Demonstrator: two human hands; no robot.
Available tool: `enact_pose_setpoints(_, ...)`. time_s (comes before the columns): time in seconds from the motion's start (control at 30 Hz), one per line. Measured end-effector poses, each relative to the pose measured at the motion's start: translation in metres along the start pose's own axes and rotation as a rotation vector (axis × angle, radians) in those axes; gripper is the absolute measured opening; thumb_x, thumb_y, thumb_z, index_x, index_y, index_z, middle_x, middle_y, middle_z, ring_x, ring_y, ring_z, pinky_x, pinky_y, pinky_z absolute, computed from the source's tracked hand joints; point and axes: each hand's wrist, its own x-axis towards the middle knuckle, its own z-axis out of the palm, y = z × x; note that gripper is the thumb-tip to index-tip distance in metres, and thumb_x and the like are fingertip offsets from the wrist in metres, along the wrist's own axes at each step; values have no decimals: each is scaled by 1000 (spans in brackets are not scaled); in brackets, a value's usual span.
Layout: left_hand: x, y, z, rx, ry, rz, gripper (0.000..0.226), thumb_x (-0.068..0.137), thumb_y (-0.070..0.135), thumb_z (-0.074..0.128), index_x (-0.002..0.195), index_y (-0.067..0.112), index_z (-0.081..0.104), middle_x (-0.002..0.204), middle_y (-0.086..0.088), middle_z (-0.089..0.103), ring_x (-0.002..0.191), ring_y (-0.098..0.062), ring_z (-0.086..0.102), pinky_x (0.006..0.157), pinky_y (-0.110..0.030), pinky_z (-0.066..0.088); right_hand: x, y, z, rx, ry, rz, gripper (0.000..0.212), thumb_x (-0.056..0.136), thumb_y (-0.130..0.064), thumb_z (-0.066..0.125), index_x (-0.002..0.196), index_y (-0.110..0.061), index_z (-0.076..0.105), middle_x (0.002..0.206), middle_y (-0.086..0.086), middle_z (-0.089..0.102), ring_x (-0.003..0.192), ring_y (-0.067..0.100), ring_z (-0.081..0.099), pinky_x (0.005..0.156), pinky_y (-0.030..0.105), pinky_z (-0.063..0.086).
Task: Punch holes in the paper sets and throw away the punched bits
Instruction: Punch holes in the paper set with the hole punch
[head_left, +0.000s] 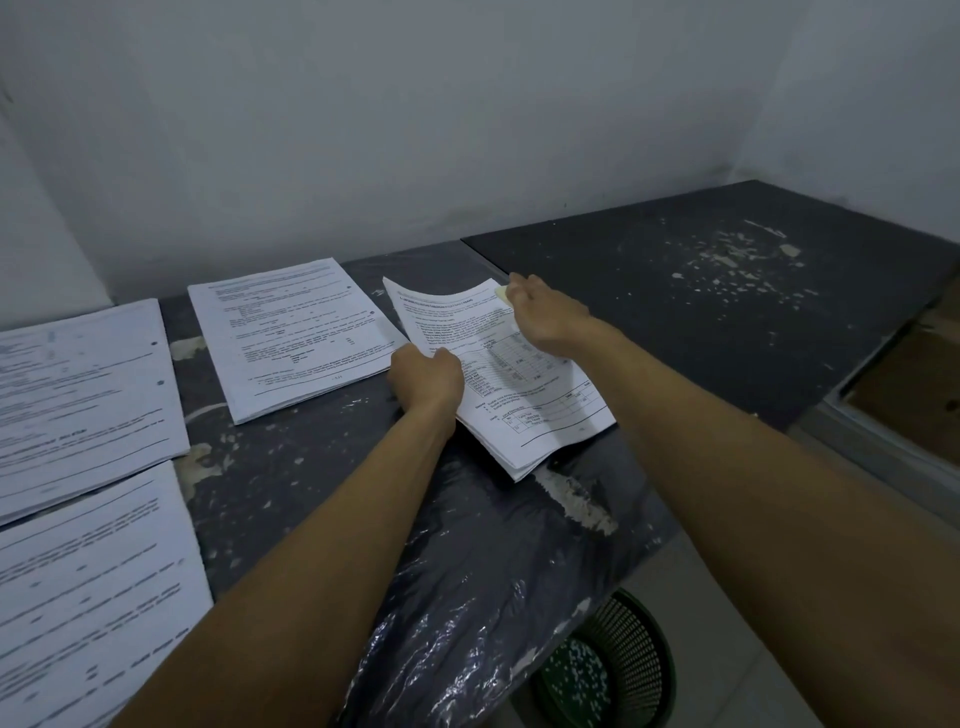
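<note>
A printed paper set (524, 405) lies tilted on the dark table (322, 467), right of centre. My left hand (426, 382) grips its left edge, fingers curled around the sheets. My right hand (545, 314) rests on its far right corner, where the top sheets curl upward beside a small yellow tab (502, 294). Three more paper sets lie to the left: one (291, 338) at the back, two (78, 395) (88, 592) at the left edge, with punched holes showing on their right margins. No hole punch is in view.
A green mesh waste basket (623, 670) with white punched bits inside stands on the floor below the table's front right. A second dark tabletop (701, 291) with pale flecks adjoins on the right. A wall runs close behind.
</note>
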Motion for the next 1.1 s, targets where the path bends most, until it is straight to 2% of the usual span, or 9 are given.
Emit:
enact_pose_setpoints(0.2, 0, -2, -1, -23, -23, 16, 8, 95, 10, 55, 100, 12, 61, 98, 3, 65, 70, -4, 54, 49, -18, 39, -1, -2, 3, -69, 2, 0, 53, 107, -35, 12, 159, -23, 16, 167, 4, 12, 147, 35, 27, 114, 59, 19)
enact_pose_setpoints(0.47, 3, -5, 1, -17, -12, 22, 12, 95, 11, 55, 104, 13, 62, 101, 3, 65, 69, -1, 52, 48, -16, 37, -5, -1, 15, -215, 58, -17, 52, 106, -34, 17, 157, -21, 20, 167, 7, 11, 145, 40, 25, 114, 55, 20)
enact_pose_setpoints(0.57, 3, -5, 0, -23, -13, 24, 12, 94, 10, 55, 103, 12, 63, 102, 2, 67, 70, -3, 55, 48, -16, 39, -9, 0, 26, -287, 96, -9, 54, 107, -36, 16, 158, -21, 16, 167, 7, 7, 150, 39, 11, 118, 55, 15)
enact_pose_setpoints(0.63, 2, -4, 0, -22, -13, 21, 18, 94, 10, 55, 108, 9, 65, 104, 0, 68, 72, -7, 57, 49, -17, 41, -12, 1, 39, -399, 144, -8, 56, 107, -38, 14, 159, -21, 11, 167, 8, 2, 152, 36, -6, 121, 55, 6)
enact_pose_setpoints(0.7, 1, -3, -1, -21, -23, 13, 19, 94, 10, 55, 109, 8, 65, 107, -1, 69, 76, -10, 59, 51, -18, 42, -14, 1, 45, -474, 180, -8, 57, 107, -39, 11, 160, -20, 8, 168, 8, -1, 153, 31, -12, 122, 55, -2)
enact_pose_setpoints(0.9, -2, -2, -5, 7, -54, 7, 20, 96, 11, 53, 111, 7, 65, 110, -3, 68, 79, -13, 60, 56, -22, 47, -10, 2, 43, -461, 103, 2, 57, 106, -39, 9, 160, -19, 2, 167, 8, -8, 152, 30, -13, 121, 55, -8)
enact_pose_setpoints(0.97, -3, -1, -7, 7, -64, 0, 23, 97, 12, 53, 115, 5, 65, 114, -7, 68, 90, -20, 64, 69, -28, 54, -8, 1, 38, -426, 57, 14, 58, 106, -38, 10, 160, -20, 0, 167, 6, -10, 152, 29, -14, 121, 54, -7)
enact_pose_setpoints(1.03, -4, 1, -7, 3, -71, -10, 25, 97, 11, 53, 118, 4, 65, 117, -9, 68, 97, -25, 64, 76, -32, 55, -5, -1, 30, -358, 8, 19, 57, 106, -37, 11, 160, -21, 0, 167, 5, -10, 153, 28, -13, 121, 54, -7)
enact_pose_setpoints(1.1, -5, 3, -7, 0, -67, -7, 20, 97, 9, 53, 111, 3, 65, 117, -9, 68, 93, -23, 63, 72, -30, 51, -4, -3, 21, -261, -18, 21, 56, 106, -35, 12, 160, -21, 4, 168, 5, -7, 153, 27, -11, 122, 54, -5)
